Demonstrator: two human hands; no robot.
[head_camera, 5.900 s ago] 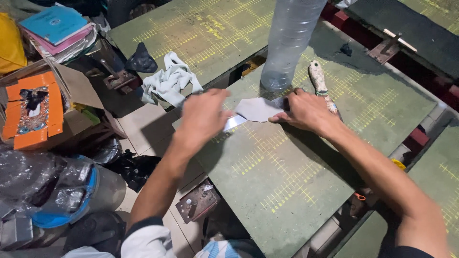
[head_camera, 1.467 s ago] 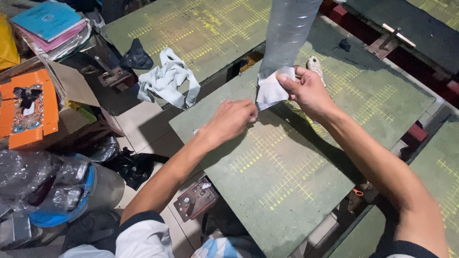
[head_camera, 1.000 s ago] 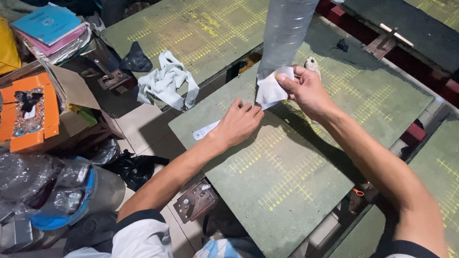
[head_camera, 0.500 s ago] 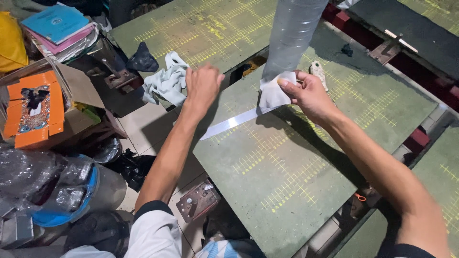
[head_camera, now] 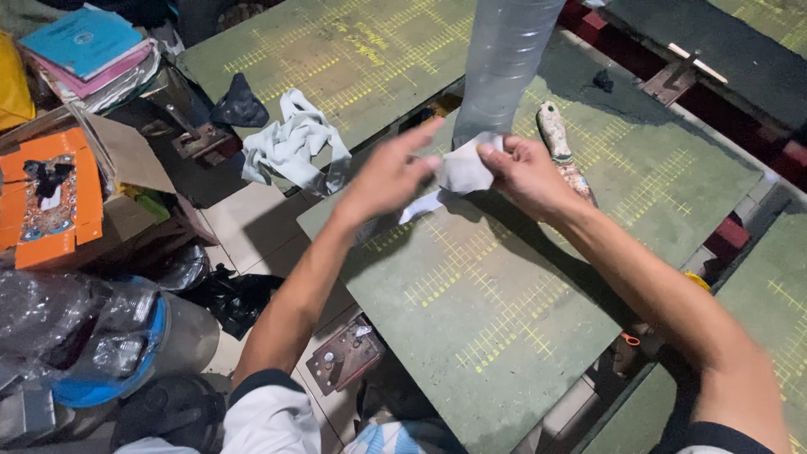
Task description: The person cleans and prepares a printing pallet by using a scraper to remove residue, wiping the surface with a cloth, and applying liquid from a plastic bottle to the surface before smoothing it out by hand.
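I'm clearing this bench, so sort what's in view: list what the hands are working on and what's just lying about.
In hand:
- white cloth piece, pinched by the right hand
- left hand reaching for it
- grey roll standing just behind

Lying about:
- crumpled pale rag
- paint-stained tool handle
- orange box
- stacked books

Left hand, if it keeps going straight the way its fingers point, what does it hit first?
The left hand points up and right toward the white cloth piece pinched in the right hand. It would probably meet that cloth first, though depth is hard to judge.
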